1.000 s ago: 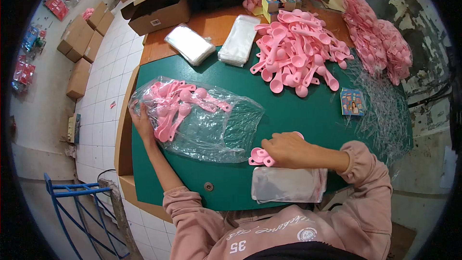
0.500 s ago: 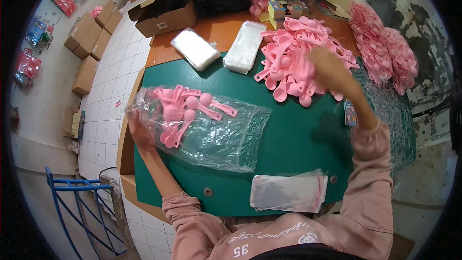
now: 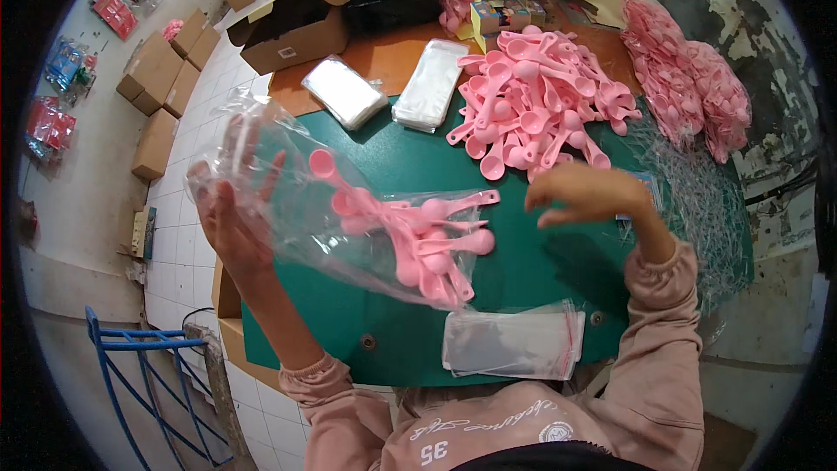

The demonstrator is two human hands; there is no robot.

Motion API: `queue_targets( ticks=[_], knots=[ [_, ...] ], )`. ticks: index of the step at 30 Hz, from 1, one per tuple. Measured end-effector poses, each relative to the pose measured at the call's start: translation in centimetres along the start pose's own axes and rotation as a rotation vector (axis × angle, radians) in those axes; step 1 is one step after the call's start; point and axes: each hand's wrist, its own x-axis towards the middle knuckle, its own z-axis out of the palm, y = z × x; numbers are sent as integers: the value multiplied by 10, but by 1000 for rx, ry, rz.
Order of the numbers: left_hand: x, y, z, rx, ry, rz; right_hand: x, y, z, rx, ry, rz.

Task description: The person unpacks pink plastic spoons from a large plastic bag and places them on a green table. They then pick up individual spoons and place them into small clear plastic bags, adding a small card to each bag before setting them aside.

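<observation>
Above the left part of the flat green table surface (image 3: 558, 266), the left hand (image 3: 231, 227) supported a clear, crinkled plastic bag (image 3: 305, 227), fingers spread behind or within its film, though whether they gripped it could not be told; pink, round-bowled plastic spoons (image 3: 405, 231) lay toward its right end, mid-surface. The right hand (image 3: 588, 192), fingers loosely bent and released, hung near a heap of similar pink spoons (image 3: 540, 105) at the far right corner. White script, digits and a round emblem marked the dusty-pink fabric sweatshirt (image 3: 497, 423) at the near edge.
</observation>
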Motion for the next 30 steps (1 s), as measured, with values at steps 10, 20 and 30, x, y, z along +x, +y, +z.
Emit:
queue_targets(
  ticks=[10,20,30],
  knots=[
    [-14,-23,-116,918,616,-426,30,-22,65,-60,384,-95],
    [-65,-80,-142,1594,463,-264,44,-16,96,-116,444,166],
    [-60,-83,-148,1640,478,-294,42,-32,82,61,360,236]
  ],
)
